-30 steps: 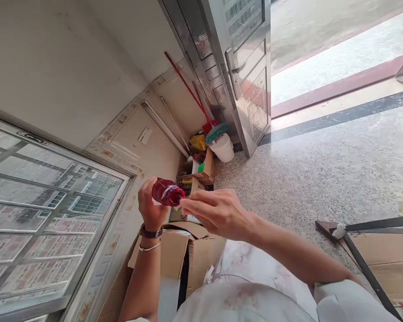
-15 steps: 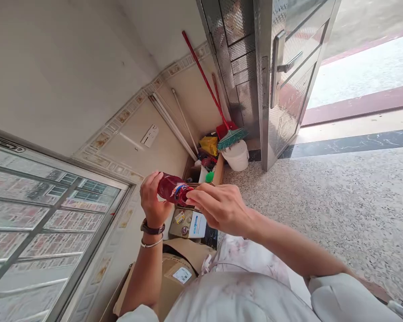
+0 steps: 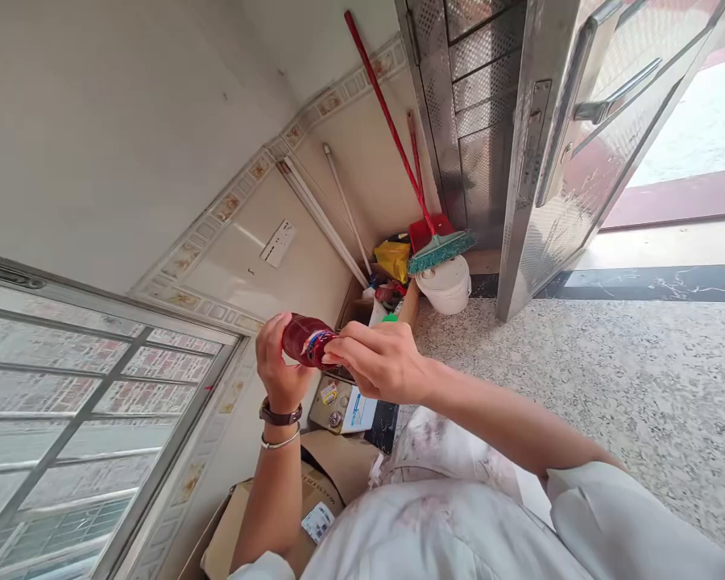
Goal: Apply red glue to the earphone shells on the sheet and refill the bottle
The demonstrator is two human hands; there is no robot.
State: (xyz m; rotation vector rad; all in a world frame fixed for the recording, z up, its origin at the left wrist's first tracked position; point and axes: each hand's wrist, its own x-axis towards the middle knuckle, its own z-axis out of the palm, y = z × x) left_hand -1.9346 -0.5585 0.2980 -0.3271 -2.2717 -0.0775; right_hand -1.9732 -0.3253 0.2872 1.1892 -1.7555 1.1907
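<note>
A bottle of dark red liquid (image 3: 302, 337) with a blue-and-white label lies on its side in the air between my hands. My left hand (image 3: 278, 360) is wrapped round its left end; a watch and a bangle are on that wrist. The fingers of my right hand (image 3: 380, 361) are closed on the bottle's right end. They cover that end, so I cannot make out whether a cap is there. Below the bottle is a metal tin (image 3: 331, 407) with a round lid and a yellow sticker.
A cardboard box (image 3: 323, 483) stands by my body. Farther off are a white bucket (image 3: 445, 287), a green-bristled broom (image 3: 441, 251), a red dustpan (image 3: 426, 229) and a box of odds and ends. A metal door (image 3: 544, 201) stands open at right, a barred window (image 3: 90, 403) at left.
The view has shifted, so the door and broom appear larger and farther right. Both hands keep hold of the bottle; my right fingers now cover slightly more of its right end.
</note>
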